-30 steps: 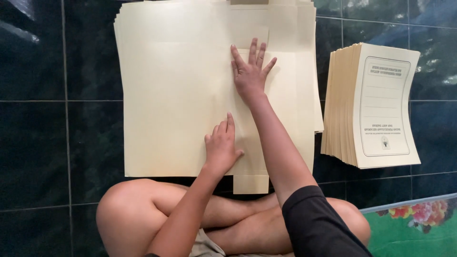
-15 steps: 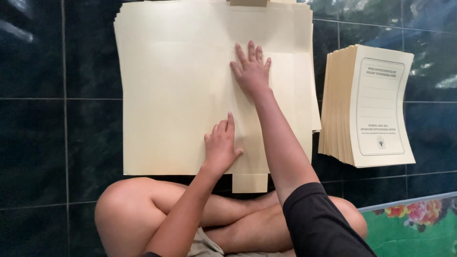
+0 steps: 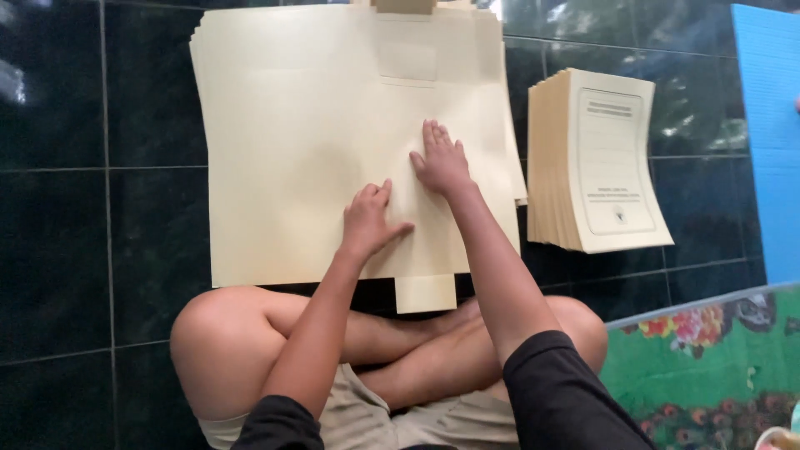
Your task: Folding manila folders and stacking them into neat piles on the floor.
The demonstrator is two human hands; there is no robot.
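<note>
On the cream sheet (image 3: 292,150) (top of a stack), left hand (image 3: 369,218), right hand (image 3: 442,162), both flat.

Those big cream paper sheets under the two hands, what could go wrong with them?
The stack of unfolded cream folder sheets has edges already fanned out at the left, so pressing with the left hand and right hand might slide sheets further out of line. Both palms lie flat on the top sheet, so a crooked crease could form. The bottom flap hangs close to the crossed legs and might get bent.

Folded folder stack (image 3: 612,162), blue sheet (image 3: 771,125)
</note>
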